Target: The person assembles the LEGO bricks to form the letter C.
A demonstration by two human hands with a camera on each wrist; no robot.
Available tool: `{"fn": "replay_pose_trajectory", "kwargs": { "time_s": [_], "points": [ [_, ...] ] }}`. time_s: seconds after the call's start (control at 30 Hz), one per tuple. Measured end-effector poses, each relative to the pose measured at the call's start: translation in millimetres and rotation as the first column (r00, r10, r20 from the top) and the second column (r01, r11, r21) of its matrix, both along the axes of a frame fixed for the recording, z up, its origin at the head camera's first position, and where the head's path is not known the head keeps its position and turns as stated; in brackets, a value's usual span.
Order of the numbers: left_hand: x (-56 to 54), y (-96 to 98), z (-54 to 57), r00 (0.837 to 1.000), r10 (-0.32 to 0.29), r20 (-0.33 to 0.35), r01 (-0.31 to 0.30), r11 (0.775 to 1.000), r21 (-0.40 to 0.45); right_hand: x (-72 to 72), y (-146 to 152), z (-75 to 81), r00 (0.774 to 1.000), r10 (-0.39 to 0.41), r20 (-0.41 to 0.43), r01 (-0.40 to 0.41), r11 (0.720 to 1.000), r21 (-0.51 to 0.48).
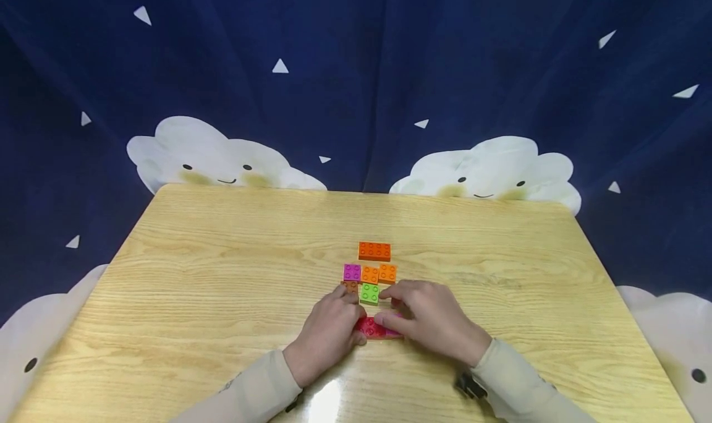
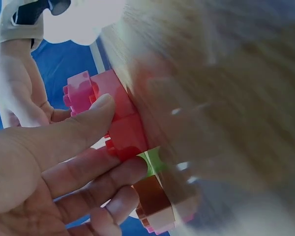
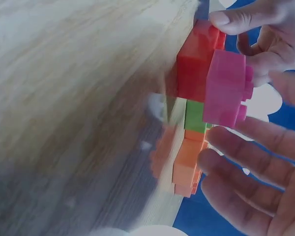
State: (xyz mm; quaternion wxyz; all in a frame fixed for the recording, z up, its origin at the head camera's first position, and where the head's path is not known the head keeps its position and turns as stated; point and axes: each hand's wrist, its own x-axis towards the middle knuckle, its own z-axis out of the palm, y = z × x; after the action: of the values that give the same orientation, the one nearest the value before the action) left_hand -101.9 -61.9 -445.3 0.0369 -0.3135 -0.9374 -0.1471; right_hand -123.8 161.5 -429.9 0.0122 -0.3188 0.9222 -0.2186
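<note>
In the head view a long red brick (image 1: 369,327) lies on the table close to me. My left hand (image 1: 334,321) grips its left end; the left wrist view shows the thumb on the red side (image 2: 125,132) and fingers opposite. A pink brick (image 3: 226,88) sits on the red brick's right end, studs facing up. My right hand (image 1: 431,315) is spread around that end, thumb and fingers apart. The right wrist view has its fingertips (image 3: 219,135) right beside the pink brick. Just beyond the red brick is a lime green brick (image 1: 369,294).
Beyond the hands stand a purple brick (image 1: 352,272), two light orange bricks (image 1: 387,273) and a brown brick (image 1: 350,286), partly covered by my left fingers. Farther back lies a long dark orange brick (image 1: 374,251). A blue curtain (image 1: 345,70) hangs behind the wooden table (image 1: 222,262).
</note>
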Motion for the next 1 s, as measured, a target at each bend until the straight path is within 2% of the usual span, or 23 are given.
{"fn": "replay_pose_trajectory", "kwargs": {
  "time_s": [0.17,0.3,0.6,0.73,0.87,0.93,1.0],
  "points": [
    [0.1,-0.9,-0.2,1.0,0.009,0.021,-0.009,1.0,0.021,7.7,-2,-4.1,0.996,0.087,-0.023,-0.085,0.995,0.058],
    [0.5,-1.0,0.1,1.0,0.015,0.026,-0.016,1.0,0.014,11.5,-4,-8.5,0.989,0.123,-0.081,-0.114,0.987,0.11],
    [1.0,-1.2,-0.1,0.999,0.019,0.035,-0.02,1.0,0.02,12.9,-5,-14.2,0.982,0.136,-0.132,-0.119,0.984,0.135],
    [0.4,-5.7,3.1,0.995,0.006,0.101,-0.012,0.998,0.058,12.4,-6,-15.2,0.978,0.148,-0.148,-0.129,0.983,0.131],
    [-10.3,-15.8,10.6,0.977,0.004,0.211,-0.041,0.985,0.17,12.2,-6,-15.4,0.976,0.154,-0.155,-0.135,0.983,0.125],
    [-21.3,-21.5,13.8,0.974,0.021,0.224,-0.074,0.97,0.232,12.2,-6,-15.3,0.976,0.152,-0.155,-0.134,0.983,0.123],
    [-32.9,-26.8,14.9,0.977,0.047,0.209,-0.104,0.956,0.274,12.4,-7,-14.8,0.977,0.152,-0.153,-0.133,0.983,0.123]
  ]
}}
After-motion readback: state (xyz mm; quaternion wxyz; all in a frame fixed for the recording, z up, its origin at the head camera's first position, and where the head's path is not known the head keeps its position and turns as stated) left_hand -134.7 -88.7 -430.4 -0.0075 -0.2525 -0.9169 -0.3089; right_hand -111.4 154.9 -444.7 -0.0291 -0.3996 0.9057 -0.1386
